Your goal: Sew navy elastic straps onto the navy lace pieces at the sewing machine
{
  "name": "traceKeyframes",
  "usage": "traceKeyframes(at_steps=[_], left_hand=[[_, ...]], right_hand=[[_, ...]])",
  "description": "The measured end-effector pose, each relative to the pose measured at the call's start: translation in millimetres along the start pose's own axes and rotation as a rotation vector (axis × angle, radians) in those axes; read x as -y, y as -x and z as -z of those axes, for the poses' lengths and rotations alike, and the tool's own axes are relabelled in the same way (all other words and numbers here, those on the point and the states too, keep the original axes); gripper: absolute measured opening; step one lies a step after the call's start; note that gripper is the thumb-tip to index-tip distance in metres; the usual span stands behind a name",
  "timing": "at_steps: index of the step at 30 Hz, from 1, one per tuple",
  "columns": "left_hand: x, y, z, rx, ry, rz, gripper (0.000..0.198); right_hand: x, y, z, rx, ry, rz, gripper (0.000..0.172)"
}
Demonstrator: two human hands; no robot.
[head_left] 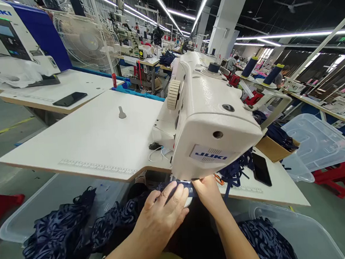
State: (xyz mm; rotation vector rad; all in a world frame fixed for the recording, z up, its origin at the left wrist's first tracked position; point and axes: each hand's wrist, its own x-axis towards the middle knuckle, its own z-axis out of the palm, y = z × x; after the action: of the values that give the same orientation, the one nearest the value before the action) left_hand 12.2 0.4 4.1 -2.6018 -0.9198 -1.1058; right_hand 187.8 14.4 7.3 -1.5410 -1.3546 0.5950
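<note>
A white JUKI sewing machine (210, 118) stands on a white table (95, 140) in front of me. My left hand (164, 213) lies flat with fingers stretched out on a strip of dark navy fabric (187, 189) just under the machine head. My right hand (206, 191) rests beside it, fingers curled onto the same strip; its fingertips are hidden under the machine. More navy lace pieces (61, 240) spill from my lap to the left.
Clear plastic bins stand at the left (20, 223), lower right (308, 234) and right (315, 141). A black phone (261, 169) lies on the table right of the machine, another phone (69, 99) on the far table. A fan (88, 42) and red stools (342, 173) are around.
</note>
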Motion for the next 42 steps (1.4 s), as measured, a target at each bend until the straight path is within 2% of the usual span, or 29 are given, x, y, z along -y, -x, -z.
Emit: traceKeyframes(at_steps=[5, 15, 22, 33, 42], left_hand=[[-0.8, -0.6, -1.5, -0.009, -0.022, 0.018, 0.028], [-4.9, -2.7, -2.9, -0.025, -0.010, 0.063, 0.027], [-4.8, -4.4, -3.0, -0.038, -0.004, 0.064, 0.027], [-3.9, -2.2, -2.3, -0.075, 0.038, 0.081, 0.028], [-2.5, -0.4, -1.6, -0.043, 0.055, 0.082, 0.031]], right_hand=[[9.3, -8.1, -0.8, 0.036, -0.040, 0.110, 0.019], [9.8, -10.7, -2.2, 0.058, -0.089, 0.154, 0.035], [4.9, -11.3, -3.7, 0.037, -0.064, 0.178, 0.037], [-0.1, -8.7, -4.2, 0.077, 0.002, 0.227, 0.029], [-0.8, -9.8, -6.2, 0.077, 0.017, 0.252, 0.029]])
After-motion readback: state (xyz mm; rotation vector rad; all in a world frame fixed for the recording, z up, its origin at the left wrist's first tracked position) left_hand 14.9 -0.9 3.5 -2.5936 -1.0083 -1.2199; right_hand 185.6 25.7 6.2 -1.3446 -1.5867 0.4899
